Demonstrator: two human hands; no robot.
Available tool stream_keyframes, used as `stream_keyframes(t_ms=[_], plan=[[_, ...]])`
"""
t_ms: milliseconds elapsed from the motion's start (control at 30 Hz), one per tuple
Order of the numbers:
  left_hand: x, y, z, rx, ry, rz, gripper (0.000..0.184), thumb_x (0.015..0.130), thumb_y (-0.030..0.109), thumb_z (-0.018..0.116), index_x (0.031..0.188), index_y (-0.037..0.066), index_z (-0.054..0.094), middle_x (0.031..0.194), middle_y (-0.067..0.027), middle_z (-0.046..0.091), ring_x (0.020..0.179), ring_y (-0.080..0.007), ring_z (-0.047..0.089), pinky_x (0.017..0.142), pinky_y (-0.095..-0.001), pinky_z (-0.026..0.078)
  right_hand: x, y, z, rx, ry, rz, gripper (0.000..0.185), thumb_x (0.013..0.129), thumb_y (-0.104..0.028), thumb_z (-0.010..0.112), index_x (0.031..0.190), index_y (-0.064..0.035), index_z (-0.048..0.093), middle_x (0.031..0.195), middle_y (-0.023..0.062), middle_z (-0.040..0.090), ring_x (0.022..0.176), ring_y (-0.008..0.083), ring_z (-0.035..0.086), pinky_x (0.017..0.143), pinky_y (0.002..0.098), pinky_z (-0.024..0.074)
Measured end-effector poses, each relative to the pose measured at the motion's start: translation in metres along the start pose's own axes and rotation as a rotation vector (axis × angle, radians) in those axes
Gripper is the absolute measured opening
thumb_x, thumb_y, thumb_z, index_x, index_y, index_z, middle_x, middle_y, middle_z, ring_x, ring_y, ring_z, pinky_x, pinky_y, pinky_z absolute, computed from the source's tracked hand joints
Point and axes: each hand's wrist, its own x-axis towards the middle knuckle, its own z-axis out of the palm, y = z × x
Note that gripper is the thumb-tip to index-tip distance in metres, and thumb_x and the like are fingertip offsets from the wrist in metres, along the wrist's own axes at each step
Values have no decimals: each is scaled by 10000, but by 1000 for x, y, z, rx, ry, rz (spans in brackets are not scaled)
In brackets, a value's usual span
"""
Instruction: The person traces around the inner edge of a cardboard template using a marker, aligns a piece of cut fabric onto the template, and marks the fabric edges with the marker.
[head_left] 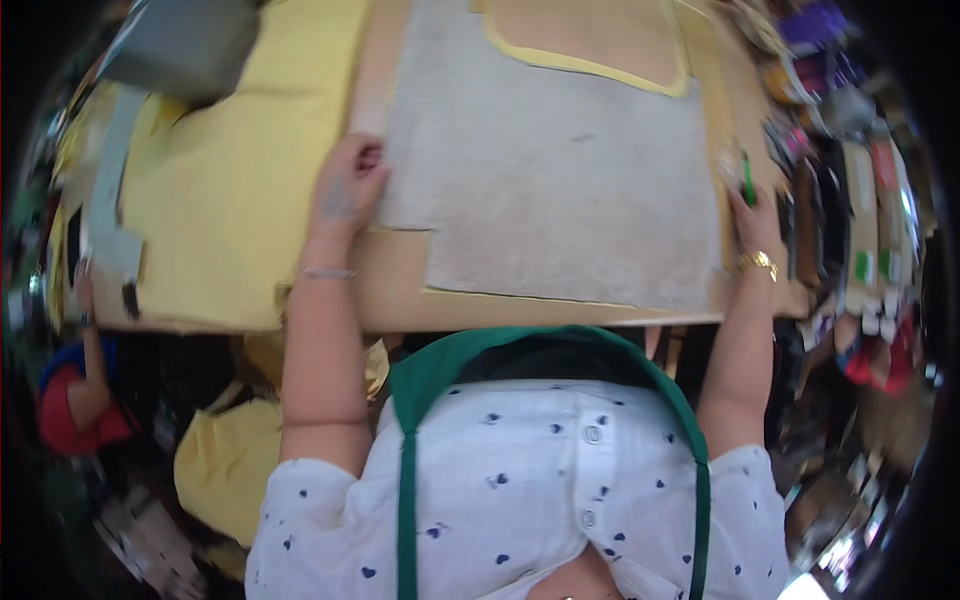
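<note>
A large grey sheet with a stepped lower left corner lies flat on the brown table. Beside its left edge, my left hand rests with fingers curled inward; whether anything is inside them is hidden. My right hand is at the sheet's right side, closed around a green pen that points up and away from me. Across the upper part of the sheet lies a tan panel with a yellow rounded border. A yellow strip runs along the sheet's right edge.
Yellow material covers the table's left side, with a grey box-like object at its far end. Dark and brown items stand along the right. A person in red is at the left, another person at the right.
</note>
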Motion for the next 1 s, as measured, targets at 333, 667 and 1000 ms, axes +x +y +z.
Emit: stream_keyframes(t_ms=[333, 667, 1000], plan=[[3, -6, -1, -56, -54, -99, 327, 757, 12, 551, 1081, -2, 505, 874, -38, 518, 771, -98, 481, 728, -210, 419, -8, -5, 0, 34, -5, 51, 362, 666, -326, 683, 784, -10, 552, 669, 81, 539, 615, 173, 496, 593, 310, 407], [7, -18, -5, -123, -93, -95, 373, 762, 15, 553, 1130, -3, 492, 863, -23, 501, 774, -83, 465, 738, -196, 403, -6, 1, 5, 79, 7, 40, 364, 664, -325, 680, 787, -10, 545, 695, 103, 552, 634, 207, 523, 618, 319, 421], [5, -13, -4, -135, -93, -98, 376, 765, 17, 556, 1133, -6, 483, 870, -26, 503, 787, -85, 465, 754, -201, 401, -6, 0, 3, 54, -6, 27, 369, 662, -330, 679, 805, -14, 553, 708, 103, 563, 646, 207, 532, 620, 316, 429]])
